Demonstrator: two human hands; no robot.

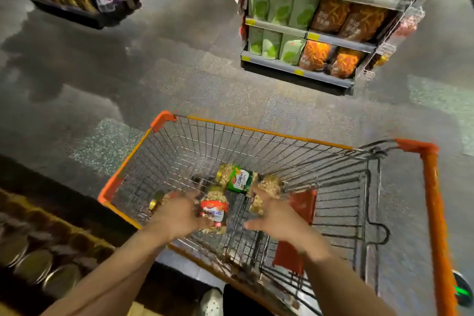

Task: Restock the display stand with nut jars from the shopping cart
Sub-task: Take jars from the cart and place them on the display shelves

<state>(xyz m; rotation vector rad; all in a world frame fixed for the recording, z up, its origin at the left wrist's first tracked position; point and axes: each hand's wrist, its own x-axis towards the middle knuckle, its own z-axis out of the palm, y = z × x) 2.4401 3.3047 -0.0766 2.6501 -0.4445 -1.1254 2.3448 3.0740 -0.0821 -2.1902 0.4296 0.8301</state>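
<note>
An orange-rimmed wire shopping cart stands in front of me with several cashew jars in it. A red-labelled jar sits in the middle, a green-labelled jar lies on its side behind it, and a gold-lidded jar is at the left. My left hand reaches into the cart, blurred, fingers stretched out against the red-labelled jar's left side. My right hand is spread wide just right of that jar, over another jar, holding nothing. The display stand with jar lids is at the lower left.
A shelf unit of green and orange snack bags stands ahead on the right, another shelf at the far left. Grey floor lies between them. The cart's red seat flap and orange handle are at the right. My shoe is below.
</note>
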